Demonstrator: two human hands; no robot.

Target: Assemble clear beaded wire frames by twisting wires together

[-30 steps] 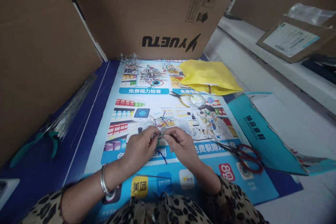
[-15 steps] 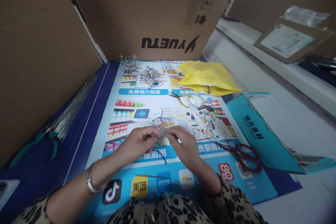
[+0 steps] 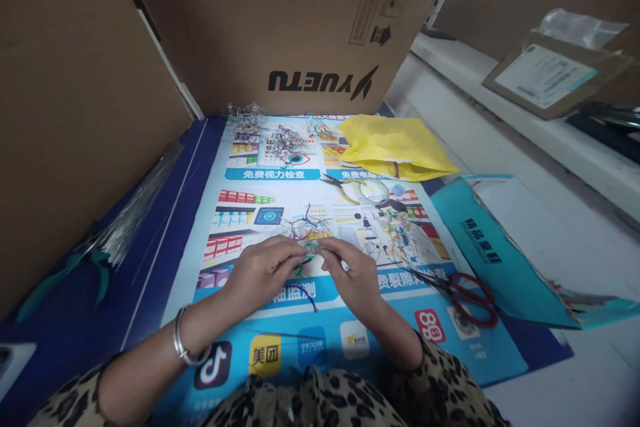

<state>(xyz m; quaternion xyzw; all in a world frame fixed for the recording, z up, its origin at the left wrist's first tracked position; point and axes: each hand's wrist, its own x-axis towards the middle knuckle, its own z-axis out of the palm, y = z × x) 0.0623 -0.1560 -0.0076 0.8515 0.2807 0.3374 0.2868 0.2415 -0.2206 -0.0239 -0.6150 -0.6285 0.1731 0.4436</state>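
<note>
My left hand and my right hand are close together over the printed mat, fingertips pinched. Between them runs a thin green strand, gripped at both sides; whether it is thread or coated wire I cannot tell. Just beyond my fingers lies a loose tangle of fine wire with red and purple strands in it. A dark purple strand curls below my left hand. To the right of my right hand rest red-handled scissors. Yellow-handled pliers lie farther back.
Wire tangles sit at the back by a cardboard box. A yellow bag and a roll of wire lie right of them. A teal shoebox piece stands right. Teal-handled pliers and straight wires are left.
My hands have drawn slightly apart, and the green strand now shows stretched between my fingertips. My left wrist has shifted a little to the right. The purple strand in the tangle has turned.
</note>
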